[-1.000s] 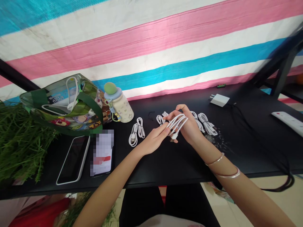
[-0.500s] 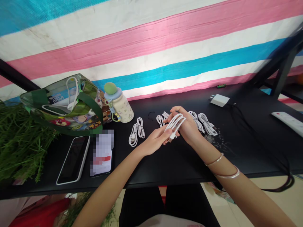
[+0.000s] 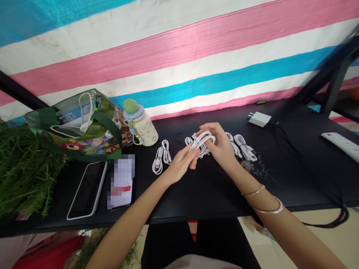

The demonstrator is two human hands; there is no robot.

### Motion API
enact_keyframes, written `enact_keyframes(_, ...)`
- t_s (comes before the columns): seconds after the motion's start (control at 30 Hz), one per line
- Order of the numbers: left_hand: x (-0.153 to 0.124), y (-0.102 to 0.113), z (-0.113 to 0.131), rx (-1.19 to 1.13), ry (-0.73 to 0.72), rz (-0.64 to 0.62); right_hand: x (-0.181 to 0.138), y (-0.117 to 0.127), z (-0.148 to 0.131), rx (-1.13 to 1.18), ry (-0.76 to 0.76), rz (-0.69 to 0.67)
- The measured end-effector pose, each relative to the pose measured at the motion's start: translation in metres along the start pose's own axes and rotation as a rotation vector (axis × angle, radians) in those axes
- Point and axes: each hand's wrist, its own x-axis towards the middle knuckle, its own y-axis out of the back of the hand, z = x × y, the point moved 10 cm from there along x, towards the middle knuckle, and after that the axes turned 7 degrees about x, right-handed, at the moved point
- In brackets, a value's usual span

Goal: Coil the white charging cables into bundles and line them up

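Above the black table, a looped white charging cable [image 3: 204, 139] is held between both hands. My left hand [image 3: 183, 160] pinches the left end of the loops between thumb and fingers. My right hand [image 3: 217, 141] curls around the right end, its thumb against the coil. Behind the hands lie more white cable bundles, partly covered. To the right sits a coiled white cable [image 3: 245, 148] bound with a black tie. Left of my hands are two more tied bundles, one a white USB cable [image 3: 157, 160] with its plug showing.
A black table [image 3: 179, 203] spans the view. On its left are a green clear bag [image 3: 92, 144], a cream bottle [image 3: 147, 130], a white-edged device [image 3: 86, 190], a phone [image 3: 121, 183] and green plants [image 3: 25, 168]. Rightward lie a white charger [image 3: 260, 119], black cord and a power strip [image 3: 342, 145].
The held cable has turned and shifted slightly left, and its plug ends no longer show at the front. My right thumb now presses at the loops.
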Motion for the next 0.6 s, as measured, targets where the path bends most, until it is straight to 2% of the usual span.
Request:
enact_keyframes(0.1,0.000,0.002,0.000,-0.020,0.003,0.021,-0.002,-0.003,-0.014,-0.144,0.123,-0.017)
enact_keyframes(0.2,0.000,0.004,0.000,-0.011,0.006,0.046,-0.004,-0.007,-0.018,-0.253,0.166,-0.060)
enact_keyframes(0.3,0.000,0.006,0.000,-0.024,0.021,0.067,-0.003,-0.007,-0.011,-0.211,0.105,-0.082)
enact_keyframes(0.47,0.002,0.011,0.000,-0.126,0.048,0.098,-0.002,-0.012,0.007,0.050,-0.054,-0.163)
enact_keyframes(0.6,0.003,0.011,-0.002,-0.189,0.072,0.087,-0.003,-0.009,0.017,0.154,-0.157,-0.131)
